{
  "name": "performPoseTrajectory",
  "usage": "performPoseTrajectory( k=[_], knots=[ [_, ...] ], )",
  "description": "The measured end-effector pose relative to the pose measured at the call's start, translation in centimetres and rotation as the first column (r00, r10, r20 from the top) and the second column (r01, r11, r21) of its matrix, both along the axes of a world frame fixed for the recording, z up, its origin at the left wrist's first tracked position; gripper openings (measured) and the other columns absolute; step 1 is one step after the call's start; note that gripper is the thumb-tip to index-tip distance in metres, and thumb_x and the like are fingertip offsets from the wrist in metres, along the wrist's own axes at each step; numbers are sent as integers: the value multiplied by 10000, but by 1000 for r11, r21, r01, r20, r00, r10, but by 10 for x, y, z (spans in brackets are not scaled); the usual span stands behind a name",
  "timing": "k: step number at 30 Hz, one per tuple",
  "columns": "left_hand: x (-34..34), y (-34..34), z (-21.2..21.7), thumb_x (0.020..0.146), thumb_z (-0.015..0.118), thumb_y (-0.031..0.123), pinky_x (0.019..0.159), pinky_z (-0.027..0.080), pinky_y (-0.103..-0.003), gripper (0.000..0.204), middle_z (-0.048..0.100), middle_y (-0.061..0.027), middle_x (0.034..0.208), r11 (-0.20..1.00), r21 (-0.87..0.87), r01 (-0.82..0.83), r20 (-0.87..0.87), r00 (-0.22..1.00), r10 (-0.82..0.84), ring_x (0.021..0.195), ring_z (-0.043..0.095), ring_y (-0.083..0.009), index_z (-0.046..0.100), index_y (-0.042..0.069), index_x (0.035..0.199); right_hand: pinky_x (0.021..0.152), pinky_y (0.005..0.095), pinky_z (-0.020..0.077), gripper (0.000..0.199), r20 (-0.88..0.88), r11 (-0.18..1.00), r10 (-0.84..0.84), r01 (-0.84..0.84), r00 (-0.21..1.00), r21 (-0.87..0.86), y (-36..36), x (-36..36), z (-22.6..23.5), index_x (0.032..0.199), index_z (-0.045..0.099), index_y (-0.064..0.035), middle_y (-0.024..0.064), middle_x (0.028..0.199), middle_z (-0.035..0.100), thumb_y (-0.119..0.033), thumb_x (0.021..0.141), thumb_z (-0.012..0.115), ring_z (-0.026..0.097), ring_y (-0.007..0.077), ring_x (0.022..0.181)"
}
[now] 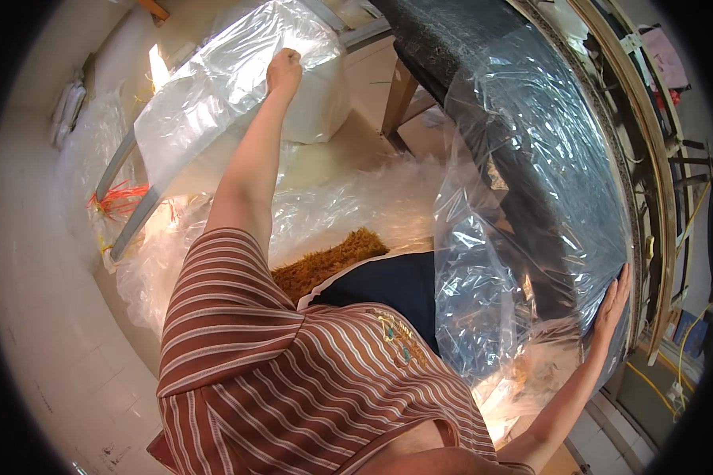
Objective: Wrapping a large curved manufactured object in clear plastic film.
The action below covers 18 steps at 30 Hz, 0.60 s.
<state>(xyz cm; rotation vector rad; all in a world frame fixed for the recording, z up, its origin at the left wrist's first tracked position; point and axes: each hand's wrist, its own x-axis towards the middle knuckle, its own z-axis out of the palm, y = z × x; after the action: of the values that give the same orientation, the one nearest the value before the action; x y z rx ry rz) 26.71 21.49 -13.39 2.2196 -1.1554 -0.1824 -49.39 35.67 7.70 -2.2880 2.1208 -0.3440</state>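
Observation:
My left hand (284, 73) reaches out to the far left, its fingers closed in a pinch at a pile of clear plastic sheets (214, 95). The pile lies draped over a metal-framed stand. My right hand (610, 307) rests with fingers stretched out along the edge of the worktable at the right. It lies by a clear plastic sheet (547, 134) spread wrinkled over the dark table surface (428, 32). Part of this sheet hangs down over the near side of the table, beside my lap.
Loose plastic film (356, 190) heaps beneath and beyond me. A brown shaggy cushion (333, 257) is beside my lap. Red ties (120, 198) hang near the grey stand legs (139, 218). A long rail (642, 119) runs along the table's right side, with yellow cable (650, 386) below.

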Motion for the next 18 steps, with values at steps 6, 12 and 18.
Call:
performPoseTrajectory(
  k=[6, 12, 18],
  knots=[
    [-13, 40, 44, 930, 449, 127, 750, 479, -275, 110, 617, -87, 914, 873, -469, -132, -779, 527, -339, 823, 612, -169, 500, 52, 992, 1052, 338, 237, 425, 219, 975, 14, 35, 976, -218, -11, 103, 43, 1321, 396, -23, 127, 1349, 405, -249, 966, 334, 350, 239, 1268],
    [-43, 91, 95, 949, 413, 139, 740, 477, -286, 109, 620, -66, 887, 821, -548, 160, -653, 532, -539, 812, 620, -164, 490, 63, 945, 1025, 383, 301, 384, 548, 884, 440, -450, 711, -127, -13, 266, 52, 1216, 515, -40, 143, 1280, 471, -252, 911, 416, 413, 280, 1218],
    [-139, 154, 181, 923, 462, 106, 718, 476, -270, 80, 617, -68, 848, 635, -530, 561, -563, 327, -759, 813, 617, -161, 520, 53, 936, 1035, 342, 273, 475, 855, 766, 307, -641, 417, 38, 13, 377, 19, 1240, 467, -34, 157, 1331, 396, -99, 791, 607, 369, 290, 1255]
  ],
)
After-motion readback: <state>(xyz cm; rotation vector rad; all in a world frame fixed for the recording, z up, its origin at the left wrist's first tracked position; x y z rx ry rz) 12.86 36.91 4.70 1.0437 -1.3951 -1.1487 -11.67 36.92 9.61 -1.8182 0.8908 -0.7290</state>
